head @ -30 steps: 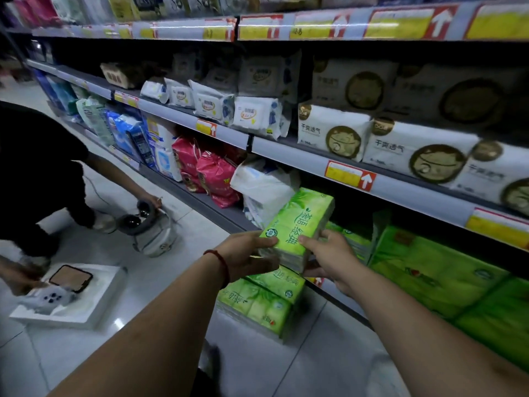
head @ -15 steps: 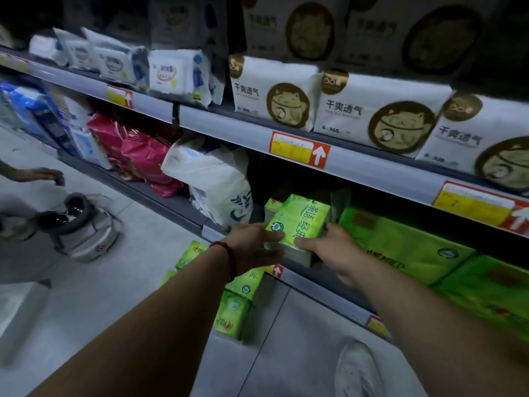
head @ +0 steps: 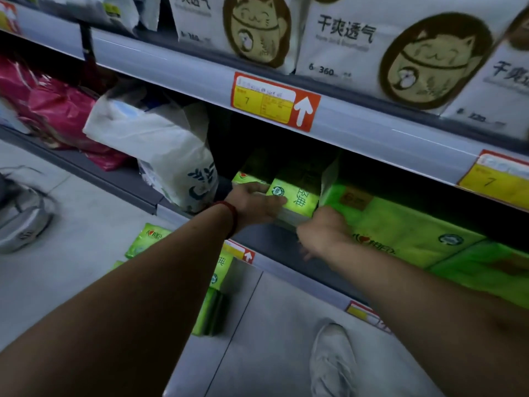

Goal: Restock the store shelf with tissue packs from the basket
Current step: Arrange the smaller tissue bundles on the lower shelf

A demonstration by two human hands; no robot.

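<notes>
Risk: tissue pack (head: 297, 200), pinched by left hand (head: 254, 204) (right hand (head: 325, 233) grip unreadable), may snag the neighbouring pack (head: 400, 233) and slide off the shelf (head: 273, 243).

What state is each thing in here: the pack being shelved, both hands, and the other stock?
tissue pack, partly inside the bottom shelf, held.
left hand, grips the pack's left end.
right hand, against the pack's right end; grip unclear.
large green packs, lying stocked on the bottom shelf.
floor packs, lying on the floor, unshelved.
white bag, slumped on the bottom shelf.
</notes>
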